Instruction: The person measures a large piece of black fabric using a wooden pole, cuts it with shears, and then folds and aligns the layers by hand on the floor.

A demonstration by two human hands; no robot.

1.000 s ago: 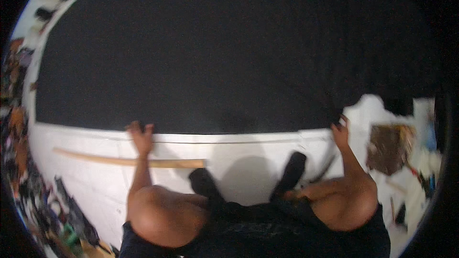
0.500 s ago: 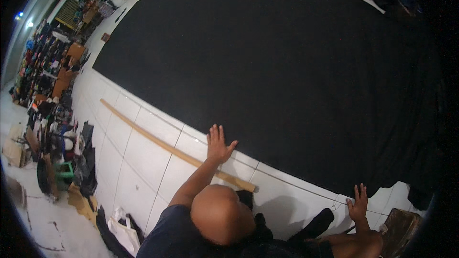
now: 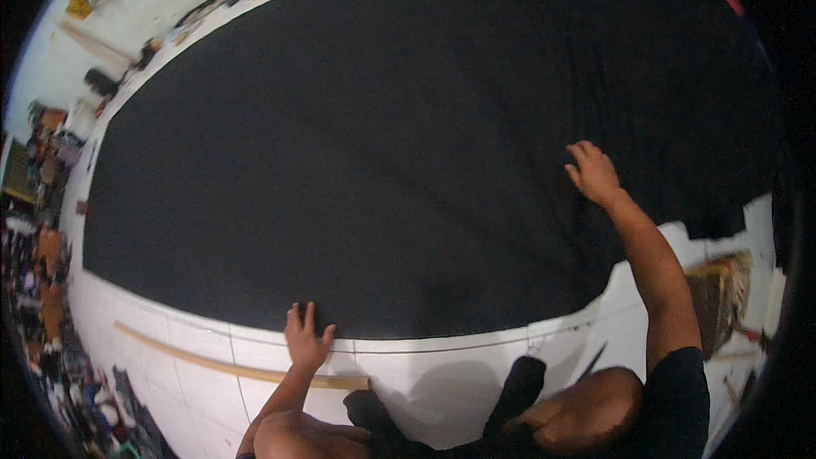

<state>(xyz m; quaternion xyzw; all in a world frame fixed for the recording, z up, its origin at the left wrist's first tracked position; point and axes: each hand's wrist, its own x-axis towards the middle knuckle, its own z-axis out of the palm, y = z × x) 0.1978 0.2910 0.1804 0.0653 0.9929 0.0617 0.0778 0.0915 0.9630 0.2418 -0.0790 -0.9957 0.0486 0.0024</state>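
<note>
A large black cloth [image 3: 340, 161] lies spread across the white tiled floor. It is mostly flat to the left and wrinkled in folds toward the right. My left hand [image 3: 308, 338] rests at the cloth's near edge, fingers spread, with the fingertips on the black fabric. Farther in, over the right part of the cloth, my right hand [image 3: 595, 173] reaches out with thumb and fingers apart and slightly bent. Whether it presses on the fabric or is just above it I cannot tell. Nothing shows in either hand.
A long tan pole [image 3: 246, 371] lies on the tiles [image 3: 200, 342] beside my left forearm. At the right is a worn brown box-like object [image 3: 718, 297]. Piles of mixed goods [image 3: 47, 280] line the far left. My dark-covered feet [image 3: 520, 382] are near the cloth's edge.
My right hand has left the cloth's near edge and reached forward over the fabric. My left hand stays at the edge. The view has turned to the right, and soft creases now cross the cloth.
</note>
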